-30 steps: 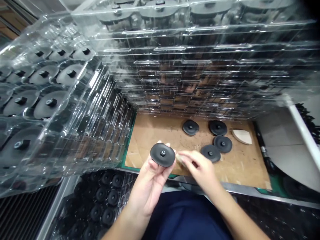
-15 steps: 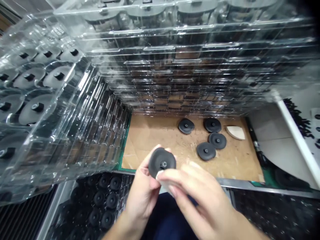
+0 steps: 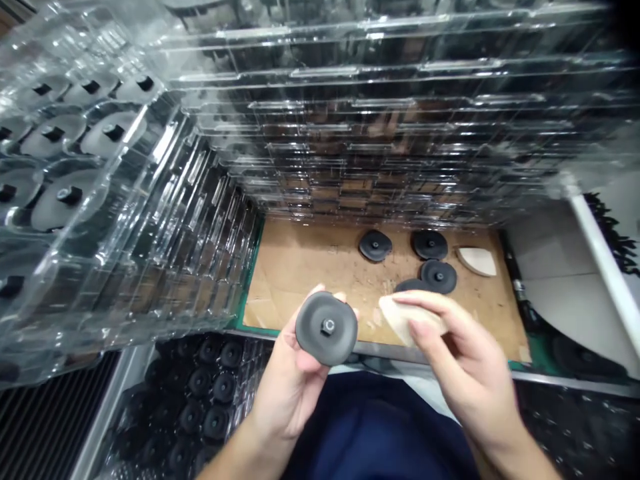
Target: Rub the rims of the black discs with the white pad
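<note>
My left hand (image 3: 290, 377) grips a black rounded disc-like part (image 3: 313, 337), its small hub facing up. In my right hand (image 3: 467, 363) is a cream-coloured wedge-shaped pad (image 3: 407, 319), pinched between thumb and fingers, apart from the part and to its right. Several like black parts lie on the brown cardboard (image 3: 295, 267) beyond my hands: one at the back (image 3: 375, 245), one further right (image 3: 429, 245) and one in front of that (image 3: 439, 276). Another (image 3: 410, 285) is partly hidden by my right hand. A second cream wedge (image 3: 477, 261) lies at the right.
Tall stacks of clear plastic trays rise at the back (image 3: 350, 127) and left (image 3: 175, 220); the left stack's top tray holds grey parts. Below left stands a tray of black parts (image 3: 200, 383). A grey-white panel (image 3: 555, 260) borders the right side.
My right hand has drawn the cream pad away from the black part, to the right and slightly up. The left hand still holds the part, now turned more squarely to view.
</note>
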A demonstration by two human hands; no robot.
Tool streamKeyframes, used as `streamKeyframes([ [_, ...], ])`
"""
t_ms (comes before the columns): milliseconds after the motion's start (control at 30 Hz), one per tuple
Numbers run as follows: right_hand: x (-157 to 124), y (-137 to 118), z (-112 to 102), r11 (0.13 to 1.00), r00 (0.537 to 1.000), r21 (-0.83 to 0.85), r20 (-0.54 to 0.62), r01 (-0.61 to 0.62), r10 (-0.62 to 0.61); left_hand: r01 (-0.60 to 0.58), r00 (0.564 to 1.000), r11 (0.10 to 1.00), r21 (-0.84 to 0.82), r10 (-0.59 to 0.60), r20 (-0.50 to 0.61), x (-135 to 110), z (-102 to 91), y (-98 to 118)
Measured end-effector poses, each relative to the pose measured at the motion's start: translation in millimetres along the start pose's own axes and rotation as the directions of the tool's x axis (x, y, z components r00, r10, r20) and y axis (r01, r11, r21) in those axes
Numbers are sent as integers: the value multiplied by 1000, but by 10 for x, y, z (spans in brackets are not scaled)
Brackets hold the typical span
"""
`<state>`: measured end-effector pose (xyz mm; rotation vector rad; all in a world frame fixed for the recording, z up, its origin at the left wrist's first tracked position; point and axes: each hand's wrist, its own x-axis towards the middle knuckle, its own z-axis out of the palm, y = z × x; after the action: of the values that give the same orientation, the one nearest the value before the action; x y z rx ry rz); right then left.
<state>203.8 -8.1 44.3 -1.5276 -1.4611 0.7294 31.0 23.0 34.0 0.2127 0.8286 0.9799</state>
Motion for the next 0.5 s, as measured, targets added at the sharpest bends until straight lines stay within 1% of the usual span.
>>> streamKeyframes([
  [33, 29, -68, -11, 997, 997, 13, 23, 71, -71, -1, 1000, 1000, 8, 1, 14, -4, 13, -16],
  [67, 66, -145, -11, 984, 982, 33, 69, 173, -175, -6, 999, 1000, 12, 6, 31, -5, 23, -30],
  [100, 105, -212, -1, 959, 951, 60, 122, 278, -283, -13, 999, 1000, 16, 12, 45, -3, 27, -37],
  [133, 137, -254, 17, 930, 913, 91, 173, 357, -368, -21, 999, 1000, 20, 20, 46, 1, 25, -39],
  [167, 156, -258, 42, 912, 887, 120, 213, 392, -410, -28, 999, 999, 25, 27, 33, 5, 16, -34],
  [200, 156, -217, 72, 918, 887, 136, 239, 372, -394, -29, 1000, 999, 28, 29, 7, 8, 0, -26],
  [233, 135, -132, 107, 944, 913, 135, 245, 300, -326, -25, 999, 999, 24, 26, -25, 11, -20, -15],
  [267, 94, -10, 147, 972, 943, 123, 246, 201, -226, -18, 998, 1000, 13, 19, -58, 13, -43, -6],
  [300, 37, 138, 193, 989, 962, 103, 241, 103, -125, -7, 996, 1000, -5, 7, -84, 14, -65, 1],
  [333, -31, 294, 240, 997, 974, 77, 224, 26, -42, 3, 995, 1000, -26, -6, -99, 16, -86, 4],
  [367, -102, 443, 286, 999, 978, 50, 209, -22, 11, 11, 995, 999, -43, -15, -100, 17, -101, 4],
  [433, -218, 656, 353, 999, 975, 7, 219, -46, 44, 20, 995, 998, -62, -26, -98, 21, -111, -4],
  [500, -248, 688, 359, 999, 967, -12, 250, -44, 45, 35, 995, 997, -70, -41, -87, 22, -89, -15],
])
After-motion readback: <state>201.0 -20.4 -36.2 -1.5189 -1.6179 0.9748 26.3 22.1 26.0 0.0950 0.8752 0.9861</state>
